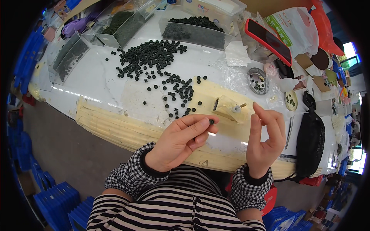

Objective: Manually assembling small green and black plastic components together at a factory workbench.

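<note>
My left hand (pixel 185 138) pinches a small black grooved rubber part (pixel 211 121) between thumb and forefinger, just above the near side of the table. To its right my right hand (pixel 266 134) is raised, thumb and forefinger apart, with nothing visible between them. Between and beyond the hands stands a small tape-covered block (pixel 228 109) with a thin metal pin (pixel 239 107) sticking out toward the right hand. Left of the block lie scattered black parts (pixel 184 90) of the same kind, running back to a larger pile (pixel 148 56).
Clear bins of black parts (pixel 194 32) line the back, with another bin (pixel 69 59) at left. A red-cased phone (pixel 268 41) leans at back right. A coil-like round dish (pixel 258 81), a small plate (pixel 290 101) and a black mesh bag (pixel 310 138) sit on the right. Yellowish padding (pixel 111 123) covers the front edge.
</note>
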A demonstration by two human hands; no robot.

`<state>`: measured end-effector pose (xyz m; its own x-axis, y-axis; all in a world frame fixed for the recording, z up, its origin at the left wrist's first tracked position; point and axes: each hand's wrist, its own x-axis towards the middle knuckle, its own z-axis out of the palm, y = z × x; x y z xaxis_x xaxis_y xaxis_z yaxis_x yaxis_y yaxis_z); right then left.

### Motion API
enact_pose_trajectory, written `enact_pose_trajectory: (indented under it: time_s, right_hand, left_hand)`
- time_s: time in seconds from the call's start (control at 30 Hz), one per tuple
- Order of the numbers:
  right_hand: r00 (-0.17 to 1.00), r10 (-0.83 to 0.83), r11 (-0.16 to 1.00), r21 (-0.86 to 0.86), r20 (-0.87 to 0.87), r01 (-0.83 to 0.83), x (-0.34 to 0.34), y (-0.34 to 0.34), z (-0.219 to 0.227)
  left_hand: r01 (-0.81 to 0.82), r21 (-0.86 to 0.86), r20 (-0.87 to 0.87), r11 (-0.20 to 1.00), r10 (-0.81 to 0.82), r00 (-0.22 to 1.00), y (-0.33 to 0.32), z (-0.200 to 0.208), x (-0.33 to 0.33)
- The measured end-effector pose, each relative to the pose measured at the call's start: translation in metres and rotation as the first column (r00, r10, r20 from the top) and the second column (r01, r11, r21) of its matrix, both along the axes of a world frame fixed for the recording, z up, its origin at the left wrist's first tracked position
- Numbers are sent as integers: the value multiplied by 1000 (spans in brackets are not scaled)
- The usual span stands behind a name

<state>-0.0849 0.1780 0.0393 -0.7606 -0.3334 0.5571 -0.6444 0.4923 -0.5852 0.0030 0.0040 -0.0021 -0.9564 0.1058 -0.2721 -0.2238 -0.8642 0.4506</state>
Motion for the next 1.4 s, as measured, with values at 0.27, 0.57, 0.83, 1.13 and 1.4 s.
enact_pose_trajectory:
  time_s: [0.27,0.57,0.83,1.13,1.4]
  right_hand:
    - [996,49,994,96,79,-56,-24,-4,0]
    - [999,30,985,-170,-31,-35,-7,-3,13]
    - [933,301,872,-454,198,-185,13,-13,-7]
    - [849,454,810,-522,271,-267,15,-20,-8]
    - [831,478,788,-556,283,-264,14,-20,-11]
  left_hand:
    - [20,9,-12,1000,-20,1000,1,-3,-2]
    - [2,31,-30,1000,-1,1000,-1,-4,0]
    - [1,-3,-54,1000,-1,999,4,-3,-1]
    - [12,-44,-93,999,-16,996,4,-8,-1]
    - [14,-39,-95,999,-18,995,4,-6,-1]
